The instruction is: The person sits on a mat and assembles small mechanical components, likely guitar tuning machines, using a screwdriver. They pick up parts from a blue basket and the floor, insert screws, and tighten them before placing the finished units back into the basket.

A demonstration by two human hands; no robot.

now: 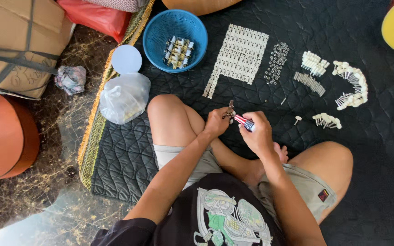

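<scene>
1. The left hand (216, 122) pinches a small metal part (229, 110) between its fingertips, raised just above the person's bent knee and off the black quilted mat (379, 150).
2. The right hand (257, 135) is wrapped tight around a small screwdriver (243, 122) with a red-and-dark striped handle; its tip meets the part just left of this grip.
3. The part looks light, stiff and tiny, so probably easy to drop or let twist. A firm pinch on its flanks, clear of the spot where the tip lands, seems the sound hold.
4. The screwdriver's handle looks rigid and ridged, and is best held round its thick middle, as it is.
5. Beyond the two grips, a sheet of pale parts in rows (239, 57) lies on the mat, with a cluster of small rings (276, 61) to its right.
6. Farther right lie white-capped pins (353, 84) in a curve and smaller heaps.
7. Beyond and left, a blue basket (153, 34) holds finished-looking pieces; a clear plastic bag (124, 97) sits left of the knee.
</scene>
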